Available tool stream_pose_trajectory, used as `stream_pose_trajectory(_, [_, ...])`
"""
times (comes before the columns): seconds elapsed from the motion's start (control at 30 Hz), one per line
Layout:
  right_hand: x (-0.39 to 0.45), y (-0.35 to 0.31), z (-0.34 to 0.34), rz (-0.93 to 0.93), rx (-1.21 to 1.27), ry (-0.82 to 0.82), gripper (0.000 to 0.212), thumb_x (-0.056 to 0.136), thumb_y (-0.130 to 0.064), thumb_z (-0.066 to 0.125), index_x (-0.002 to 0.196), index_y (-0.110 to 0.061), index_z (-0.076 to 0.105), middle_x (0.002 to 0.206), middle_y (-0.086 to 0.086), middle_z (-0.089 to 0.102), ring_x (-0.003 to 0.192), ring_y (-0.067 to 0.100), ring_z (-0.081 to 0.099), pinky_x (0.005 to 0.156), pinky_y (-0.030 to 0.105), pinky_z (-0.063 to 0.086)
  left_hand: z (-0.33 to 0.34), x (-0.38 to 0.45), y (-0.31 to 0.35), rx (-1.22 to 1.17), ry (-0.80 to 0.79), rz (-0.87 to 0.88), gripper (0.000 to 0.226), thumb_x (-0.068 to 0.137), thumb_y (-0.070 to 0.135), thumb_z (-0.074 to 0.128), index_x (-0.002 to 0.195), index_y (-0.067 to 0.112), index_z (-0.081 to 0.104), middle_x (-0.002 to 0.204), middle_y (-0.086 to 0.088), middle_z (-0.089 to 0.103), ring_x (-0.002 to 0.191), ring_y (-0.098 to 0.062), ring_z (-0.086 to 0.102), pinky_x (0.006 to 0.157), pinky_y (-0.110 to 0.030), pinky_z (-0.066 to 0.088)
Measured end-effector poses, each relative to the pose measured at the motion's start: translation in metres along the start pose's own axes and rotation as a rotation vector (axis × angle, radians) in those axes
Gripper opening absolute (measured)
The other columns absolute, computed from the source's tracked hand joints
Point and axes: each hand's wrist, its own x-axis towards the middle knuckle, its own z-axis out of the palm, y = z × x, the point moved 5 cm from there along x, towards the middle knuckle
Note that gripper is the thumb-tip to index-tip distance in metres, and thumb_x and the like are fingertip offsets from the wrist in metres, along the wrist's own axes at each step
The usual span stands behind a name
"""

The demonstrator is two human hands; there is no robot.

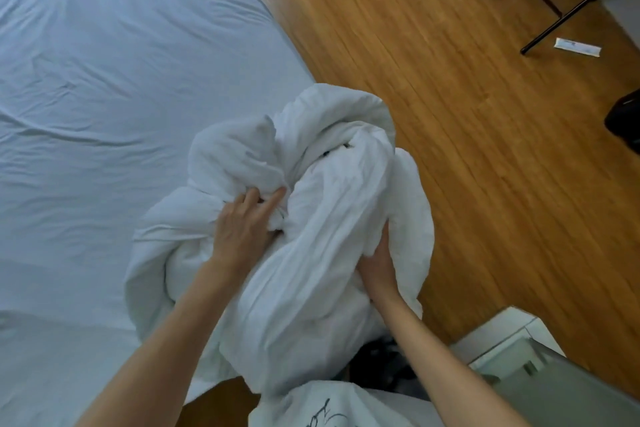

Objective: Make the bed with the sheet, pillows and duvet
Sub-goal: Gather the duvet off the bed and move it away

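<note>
A bunched white duvet [311, 218] is sitting in the centre of the frame, at the edge of the bed, whose pale blue sheet [104, 80] is filling the left side. The left hand [242, 222] is gripping a fold of the duvet with curled fingers. The right hand [379, 260] is pressing into the bundle's right side, its fingers buried in cloth, so its grip is unclear. Wooden floor [450, 114] is showing at right.

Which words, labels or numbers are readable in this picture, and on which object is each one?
None can be read.
White garment at the bottom edge: dark cursive writing, cut off and blurred, unreadable.
White packet on the wooden floor: faint print, too small to read.
</note>
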Motion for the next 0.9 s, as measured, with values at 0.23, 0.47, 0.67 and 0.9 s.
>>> stream_pose_trajectory(0.23, [0.041, -0.032, 0.029, 0.034, -0.199, 0.168, 0.079, 0.093, -0.046, 0.054, 0.151, -0.022, 0.007, 0.144, 0.006, 0.042, 0.121, 0.025, 0.050, 0.087, 0.024, 0.034, -0.024, 0.028, -0.009, -0.334, -0.076, -0.134, 0.074, 0.073, 0.058, 0.030, 0.135, 0.027, 0.054, 0.099, -0.008, 0.061, 0.089, -0.032, 0.062, 0.068, -0.033, 0.038])
stream_pose_trajectory(0.47, [0.029, -0.028, 0.059, 0.139, -0.204, 0.253, 0.069, 0.091, -0.069, 0.025, 0.146, -0.028, 0.020, 0.132, 0.008, 0.051, 0.114, 0.027, 0.055, 0.080, 0.024, 0.040, -0.028, 0.002, -0.016, -0.502, -0.666, -0.199, 0.114, 0.059, 0.094, 0.033, 0.153, 0.038, 0.002, 0.154, -0.007, 0.029, 0.138, -0.029, 0.034, 0.111, -0.040, 0.030])
stream_pose_trajectory(0.67, [0.035, -0.023, 0.056, 0.084, -0.224, 0.135, 0.061, 0.094, -0.050, 0.045, 0.146, -0.020, 0.031, 0.138, 0.009, 0.050, 0.106, 0.015, 0.057, 0.086, 0.014, 0.043, 0.006, -0.003, 0.009, 0.070, -0.400, -0.255, 0.133, 0.054, 0.089, 0.058, 0.155, 0.021, 0.005, 0.120, -0.021, 0.050, 0.110, -0.043, 0.051, 0.094, -0.057, 0.041])
stream_pose_trajectory(0.9, [0.010, 0.037, -0.025, -0.087, -0.137, 0.171, 0.062, 0.086, -0.056, 0.054, 0.140, -0.032, 0.035, 0.128, -0.010, 0.052, 0.121, 0.010, 0.047, 0.100, 0.028, 0.038, 0.027, 0.019, 0.006, 0.068, -0.135, -0.294, 0.109, 0.056, 0.075, 0.070, 0.143, 0.016, 0.044, 0.090, -0.020, 0.056, 0.082, -0.041, 0.058, 0.076, -0.053, 0.045])
